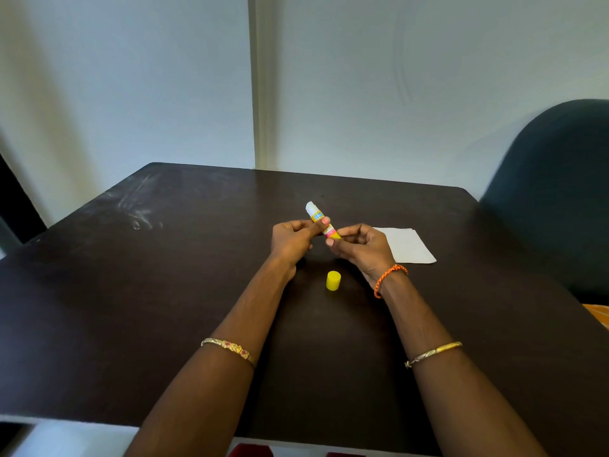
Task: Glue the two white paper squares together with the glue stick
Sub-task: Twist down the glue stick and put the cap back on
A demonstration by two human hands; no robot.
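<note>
both forearms reach out from the near edge over the dark table (164,291), hands meeting above its middle, raised off the surface

left hand (291,240): fingers curled in, thumb laid along the glue stick (322,222), clamped on its mid barrel

right hand (357,247): fingers curled, thumb and fingertips pinching the yellow base end of the stick; which fingers touch is hard to make out

glue stick tilted, white glue end pointing up and to the far left, uncapped, held between both hands, clear of the table

yellow cap (333,280) stands on the table just near of the hands, between the two wrists, touching neither

white paper (410,245) lies flat on the table just right of the right hand; its left part hidden behind that hand; cannot tell whether it is one sheet or two stacked

orange braided band (389,280) on the right wrist; gold bangles on both forearms, left (229,347) and right (433,352)

table edges: far edge runs against the pale wall (362,94), right edge slants toward a dark chair back (560,192); broad bare surface left of the hands, with pale scuff marks (138,209) at the far left

near edge of table cuts across the elbows; arms cropped at the bottom of the view; small red shapes below the near edge, not identifiable
</note>
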